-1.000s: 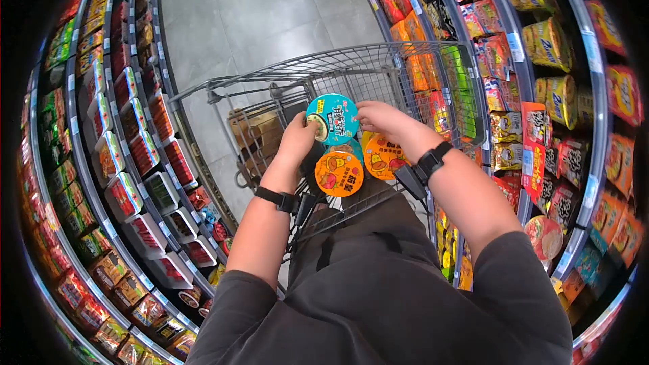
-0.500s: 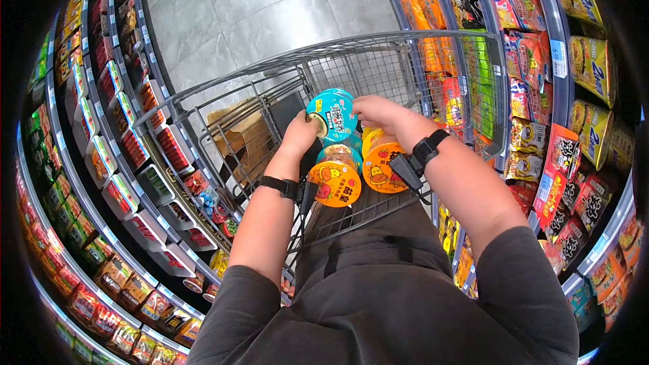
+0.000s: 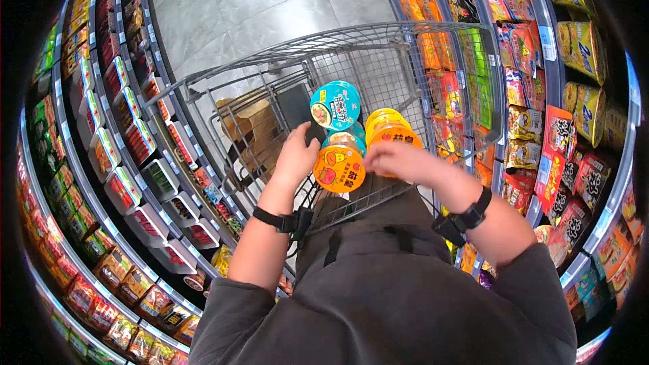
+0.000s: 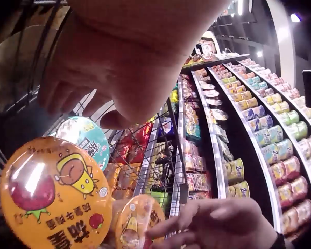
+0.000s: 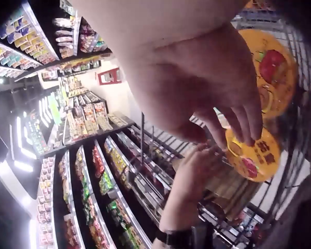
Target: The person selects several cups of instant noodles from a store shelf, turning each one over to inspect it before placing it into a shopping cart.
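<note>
Several instant noodle cups sit together in the near end of the shopping cart. One teal-lidded cup (image 3: 335, 106) is farthest forward; an orange-lidded cup (image 3: 339, 170) stands nearer the body. To the right are orange cups (image 3: 389, 122) with yellow rims. Beside the teal cup, my left hand (image 3: 297, 152) has loose fingers and grips nothing; the left wrist view shows its fingers (image 4: 93, 106) apart above the teal lid (image 4: 85, 137). My right hand (image 3: 399, 163) reaches over the right orange lid, its fingertips close over it in the right wrist view, fingers (image 5: 241, 124) loosely bent.
The wire shopping cart (image 3: 345, 71) surrounds the cups. A brown cardboard box (image 3: 236, 125) shows through its left side. Shelves of packaged food line the aisle left and right, with bagged noodles (image 3: 581, 47) close on the right. Grey tiled floor (image 3: 263, 0) runs ahead.
Both hands have come away from the teal cup, which stays in the cart. My right hand has moved back toward the body, over the orange cups; my left hand has drawn back slightly.
</note>
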Demonstrator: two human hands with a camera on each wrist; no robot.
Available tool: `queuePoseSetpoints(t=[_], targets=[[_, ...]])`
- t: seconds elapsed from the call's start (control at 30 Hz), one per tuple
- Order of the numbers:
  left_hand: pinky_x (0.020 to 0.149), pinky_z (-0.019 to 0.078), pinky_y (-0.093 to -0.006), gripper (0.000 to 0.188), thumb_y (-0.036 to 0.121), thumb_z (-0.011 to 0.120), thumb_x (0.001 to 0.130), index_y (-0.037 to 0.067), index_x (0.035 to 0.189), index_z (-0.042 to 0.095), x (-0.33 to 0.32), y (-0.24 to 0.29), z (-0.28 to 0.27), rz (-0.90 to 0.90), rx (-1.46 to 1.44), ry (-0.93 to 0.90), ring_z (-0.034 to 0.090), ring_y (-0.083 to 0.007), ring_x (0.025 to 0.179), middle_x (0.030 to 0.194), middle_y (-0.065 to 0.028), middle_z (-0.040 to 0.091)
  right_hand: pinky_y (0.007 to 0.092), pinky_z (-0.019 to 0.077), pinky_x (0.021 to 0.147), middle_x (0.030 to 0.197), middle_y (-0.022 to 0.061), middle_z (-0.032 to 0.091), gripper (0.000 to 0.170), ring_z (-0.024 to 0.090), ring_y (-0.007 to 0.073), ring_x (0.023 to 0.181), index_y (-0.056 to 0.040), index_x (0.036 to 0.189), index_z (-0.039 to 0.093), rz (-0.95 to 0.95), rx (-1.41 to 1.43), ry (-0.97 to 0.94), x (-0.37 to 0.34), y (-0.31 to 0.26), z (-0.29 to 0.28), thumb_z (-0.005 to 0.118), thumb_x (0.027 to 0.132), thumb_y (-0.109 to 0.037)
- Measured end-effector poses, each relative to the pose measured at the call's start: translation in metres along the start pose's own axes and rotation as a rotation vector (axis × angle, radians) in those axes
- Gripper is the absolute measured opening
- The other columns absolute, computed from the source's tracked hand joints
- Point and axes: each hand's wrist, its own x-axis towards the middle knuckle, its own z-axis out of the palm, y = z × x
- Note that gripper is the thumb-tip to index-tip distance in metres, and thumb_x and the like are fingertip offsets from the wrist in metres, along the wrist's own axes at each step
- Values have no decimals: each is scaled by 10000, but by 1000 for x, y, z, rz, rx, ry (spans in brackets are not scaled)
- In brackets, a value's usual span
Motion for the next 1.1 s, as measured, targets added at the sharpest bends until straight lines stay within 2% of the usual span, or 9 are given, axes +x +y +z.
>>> queuePoseSetpoints(t=[0.1,0.27,0.33,0.43,0.53,0.6,0.73,0.87,1.1], targets=[[1018,522,-416,483,188,590,974,-7,1414,555,-26,-17,5,64,88,16,669,-357,1192,1363,-251,632,391,519,962,1172,161,719,338,676,306,1117,-69,1222,690,14,-274,-14,-18,28,40,605,941,-237],[1009,521,-403,456,191,581,982,-29,1382,571,-44,-31,11,13,-26,-108,676,-343,1175,1289,-250,672,401,513,977,1237,183,695,405,664,330,1150,-71,1294,657,79,-191,128,8,68,78,614,935,-254],[1012,517,-395,460,200,593,975,-36,1369,577,-51,-25,9,14,-48,-135,677,-333,1178,1247,-248,693,358,491,988,1223,137,683,412,632,235,1156,-61,1327,628,129,-172,182,17,61,83,621,951,-228],[957,538,-421,475,234,622,940,-25,1337,604,-61,-22,5,83,-43,-95,697,-386,1108,1155,-253,720,349,502,958,1178,126,685,414,645,230,1111,-81,1325,633,138,-255,256,23,59,89,633,938,-229],[987,534,-391,523,223,639,935,-35,1386,577,-75,-10,-6,51,36,-133,698,-325,1150,1240,-249,702,305,518,901,1129,104,678,374,644,179,1084,-121,1312,636,159,-200,268,26,63,97,624,953,-225],[963,551,-390,563,223,664,916,-37,1405,565,-88,-5,-17,92,29,-87,711,-328,1128,1243,-260,700,332,541,877,1152,73,683,316,661,195,1091,-117,1265,663,115,205,224,20,63,104,577,982,-230],[965,563,-381,547,200,668,950,-40,1425,542,-118,-16,-37,260,-66,-5,711,-314,1142,1252,-239,707,316,548,808,1052,36,663,273,658,145,894,-110,1228,658,-41,212,263,-17,44,128,563,1004,-235],[1079,490,-400,547,183,641,971,-25,1459,510,-171,-10,-63,478,-326,-33,646,-315,1258,1341,-225,667,299,546,843,1065,34,687,272,676,132,902,-84,1244,651,-190,196,328,-80,26,154,551,1031,-221],[1218,314,-399,697,139,638,977,-17,1586,337,-270,37,-93,865,-308,-210,424,-264,1474,1573,-190,462,277,538,689,902,46,670,230,640,147,725,-18,1126,686,-624,707,425,-193,18,216,549,1040,-182]])
